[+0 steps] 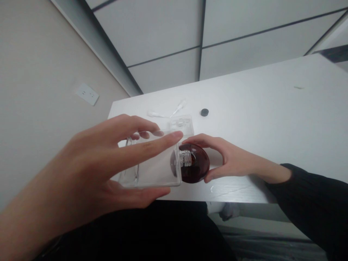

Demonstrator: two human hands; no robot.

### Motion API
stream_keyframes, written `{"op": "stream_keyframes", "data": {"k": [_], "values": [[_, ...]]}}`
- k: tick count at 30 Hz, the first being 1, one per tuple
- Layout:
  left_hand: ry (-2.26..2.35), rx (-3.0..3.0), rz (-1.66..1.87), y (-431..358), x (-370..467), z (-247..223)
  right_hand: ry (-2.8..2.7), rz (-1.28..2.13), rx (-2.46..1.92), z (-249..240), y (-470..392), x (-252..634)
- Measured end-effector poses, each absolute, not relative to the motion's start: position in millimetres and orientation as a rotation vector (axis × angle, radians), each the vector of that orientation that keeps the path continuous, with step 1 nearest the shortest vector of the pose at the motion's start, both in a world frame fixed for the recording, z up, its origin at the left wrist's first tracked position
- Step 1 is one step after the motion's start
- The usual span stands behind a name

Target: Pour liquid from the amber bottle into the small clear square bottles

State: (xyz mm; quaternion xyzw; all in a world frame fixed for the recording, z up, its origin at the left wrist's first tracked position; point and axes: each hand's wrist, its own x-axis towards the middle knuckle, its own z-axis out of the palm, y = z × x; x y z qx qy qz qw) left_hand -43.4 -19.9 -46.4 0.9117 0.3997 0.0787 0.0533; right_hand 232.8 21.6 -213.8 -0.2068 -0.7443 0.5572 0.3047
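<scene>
My left hand [119,156] is wrapped round a clear, box-shaped bottle [154,166], tilted onto its side. Its threaded neck points right, over a dark reddish-brown rounded vessel [197,165]. Part of that vessel shows through the clear wall. My right hand [217,156] grips the brown vessel from the right, thumb and fingers on opposite sides. Whether the neck touches the vessel, and whether any liquid is in the bottle, I cannot tell.
Behind the hands on the white table [255,119] lie a small clear rectangular piece [185,124], thin pale-ended sticks [178,108] and a dark round cap [204,112]. A small pale scrap [298,87] lies far right. A wall socket [87,94] is at left.
</scene>
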Motion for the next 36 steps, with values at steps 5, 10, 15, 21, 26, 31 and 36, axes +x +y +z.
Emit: {"op": "stream_keyframes", "data": {"k": [5,10,15,21,26,31,36], "values": [[1.198,2.782,0.254,-19.2,-45.6,-48.2,-1.956,1.488,-0.544,-215.2,21.4,232.4],[1.188,2.797,0.257,-19.1,-47.3,-48.5,-1.942,1.501,-0.522,-217.0,21.6,232.4],[1.205,2.787,0.261,-20.0,-47.2,-48.5,-1.941,1.511,-0.52,-216.9,22.0,232.6],[1.197,2.788,0.254,-19.0,-48.4,-49.7,-1.942,1.51,-0.526,-215.7,22.2,232.4],[1.207,2.782,0.25,-19.1,-46.8,-47.4,-1.941,1.51,-0.508,-217.0,22.7,232.5],[1.23,2.736,0.233,-20.5,-41.1,-42.9,-1.925,1.495,-0.478,-217.0,22.6,232.0],[1.214,2.745,0.213,-18.7,-39.5,-39.9,-1.946,1.483,-0.504,-215.5,21.9,231.5]]}}
